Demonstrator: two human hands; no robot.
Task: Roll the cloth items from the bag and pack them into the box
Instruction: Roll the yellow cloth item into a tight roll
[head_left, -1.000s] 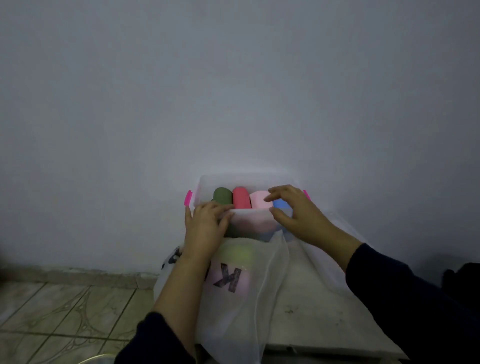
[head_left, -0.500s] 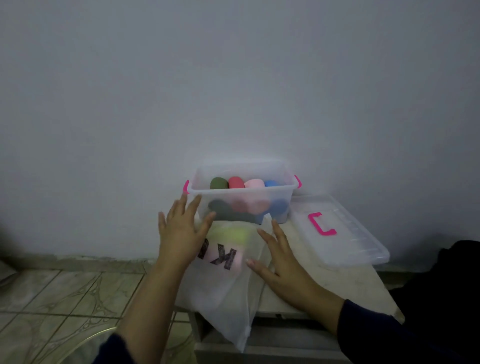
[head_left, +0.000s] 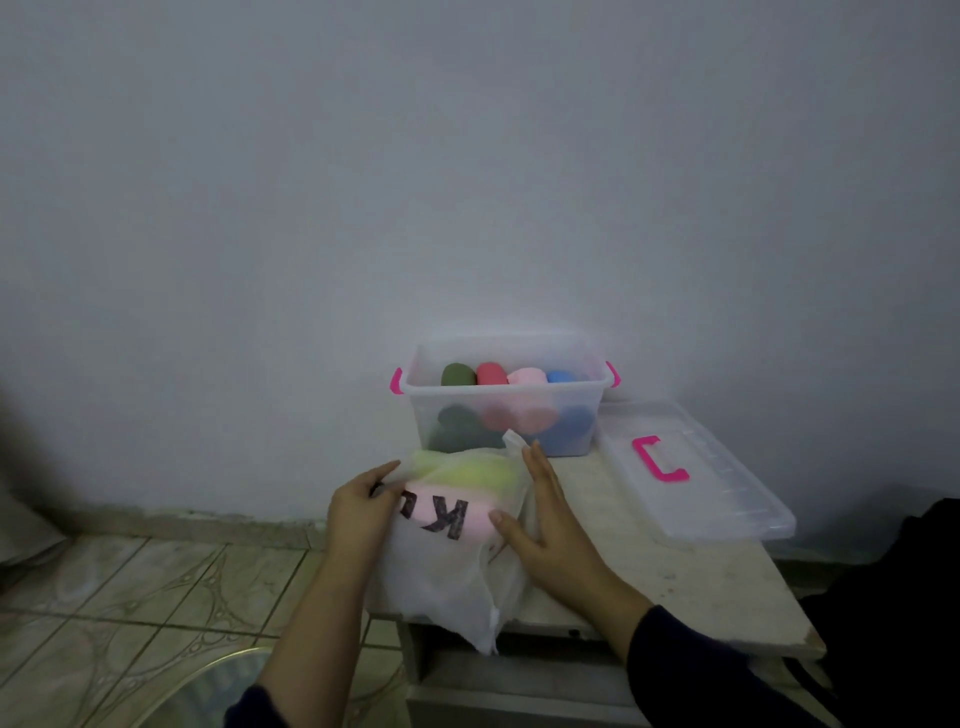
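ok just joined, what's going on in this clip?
A person is packing rolled cloths. The clear plastic box with pink handles on the small stone-topped table holds green, red, pink and blue rolls. Its clear lid lies to the right. Both hands, left and right, flank the translucent white bag, with yellow-green and pink cloth inside.

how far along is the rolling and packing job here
Done: four rolls, green, red, pink and blue, stand in the clear box. In hand: the left hand and right hand rest on either side of the white bag. Left: yellow-green and pink cloth shows through the bag, not yet rolled. The lid lies beside the box.
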